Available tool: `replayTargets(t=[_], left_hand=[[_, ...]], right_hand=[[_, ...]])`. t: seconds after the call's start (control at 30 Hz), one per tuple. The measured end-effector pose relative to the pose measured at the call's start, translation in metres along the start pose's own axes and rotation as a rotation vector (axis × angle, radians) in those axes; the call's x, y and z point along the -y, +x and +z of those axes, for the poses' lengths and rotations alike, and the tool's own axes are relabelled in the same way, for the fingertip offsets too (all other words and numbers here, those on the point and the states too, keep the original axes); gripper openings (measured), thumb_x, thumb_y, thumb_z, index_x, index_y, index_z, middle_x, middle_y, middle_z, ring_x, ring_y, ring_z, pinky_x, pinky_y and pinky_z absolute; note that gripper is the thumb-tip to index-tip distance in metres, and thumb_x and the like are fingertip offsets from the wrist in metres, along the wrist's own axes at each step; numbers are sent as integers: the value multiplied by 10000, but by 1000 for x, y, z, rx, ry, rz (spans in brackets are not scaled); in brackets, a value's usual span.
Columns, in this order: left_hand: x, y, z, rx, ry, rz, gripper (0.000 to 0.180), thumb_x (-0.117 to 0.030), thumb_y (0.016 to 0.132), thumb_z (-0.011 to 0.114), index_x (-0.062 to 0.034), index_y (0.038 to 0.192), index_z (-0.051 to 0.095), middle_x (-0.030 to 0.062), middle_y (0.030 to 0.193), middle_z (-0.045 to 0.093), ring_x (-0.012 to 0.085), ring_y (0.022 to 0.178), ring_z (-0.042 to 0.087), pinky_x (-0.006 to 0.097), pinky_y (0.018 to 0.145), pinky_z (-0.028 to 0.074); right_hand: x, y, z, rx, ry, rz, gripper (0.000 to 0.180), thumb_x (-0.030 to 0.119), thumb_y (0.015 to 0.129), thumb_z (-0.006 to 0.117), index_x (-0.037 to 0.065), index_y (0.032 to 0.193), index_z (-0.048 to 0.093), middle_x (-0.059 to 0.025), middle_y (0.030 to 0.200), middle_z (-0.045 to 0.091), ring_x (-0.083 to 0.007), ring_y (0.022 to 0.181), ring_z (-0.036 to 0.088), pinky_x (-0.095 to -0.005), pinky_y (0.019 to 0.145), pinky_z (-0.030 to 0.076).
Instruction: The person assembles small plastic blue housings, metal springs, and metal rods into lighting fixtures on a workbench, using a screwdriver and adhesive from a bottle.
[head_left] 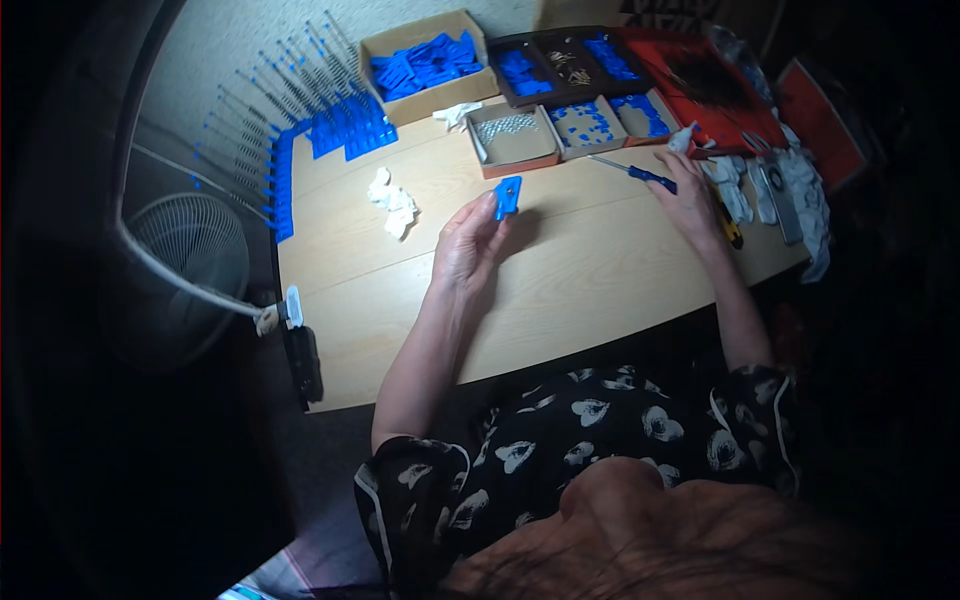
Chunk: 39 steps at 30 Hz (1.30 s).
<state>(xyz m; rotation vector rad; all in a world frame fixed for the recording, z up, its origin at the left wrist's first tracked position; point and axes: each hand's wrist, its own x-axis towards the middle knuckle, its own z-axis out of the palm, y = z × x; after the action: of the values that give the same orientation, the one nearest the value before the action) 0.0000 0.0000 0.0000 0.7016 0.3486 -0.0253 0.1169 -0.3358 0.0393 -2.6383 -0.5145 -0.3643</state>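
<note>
Above the middle of the table, my left hand (466,245) pinches a small flat blue plastic piece (508,198) between thumb and fingers. A small dark spot, perhaps a hole or screw, shows on its face. To the right, my right hand (692,205) has a screwdriver (652,179) with a dark blue handle lodged at the thumb side, its thin shaft pointing left. The fingertips of that hand reach up to a small whitish thing (683,138) by the red tray; what it is I cannot make out.
A cardboard box (372,82) of blue pieces and small-part trays (515,165) line the back. Blue racks with upright springs (345,135) stand back left. Crumpled white tissue (392,205) lies left; a red tray (715,125), white cloths (733,190) and yellow-handled tool (733,235) lie right.
</note>
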Motion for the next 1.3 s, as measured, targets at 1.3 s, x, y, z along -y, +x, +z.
replayTargets(t=[1.3], left_hand=[[-10, -12, 13, -95, 190, 73, 233, -205, 956, 733, -29, 1108, 714, 33, 983, 735, 87, 872, 672, 240, 814, 553]], right_hand=[[111, -35, -14, 28, 594, -208, 250, 35, 996, 591, -29, 1237, 606, -123, 1092, 592, -208, 1000, 614, -309, 864, 514]])
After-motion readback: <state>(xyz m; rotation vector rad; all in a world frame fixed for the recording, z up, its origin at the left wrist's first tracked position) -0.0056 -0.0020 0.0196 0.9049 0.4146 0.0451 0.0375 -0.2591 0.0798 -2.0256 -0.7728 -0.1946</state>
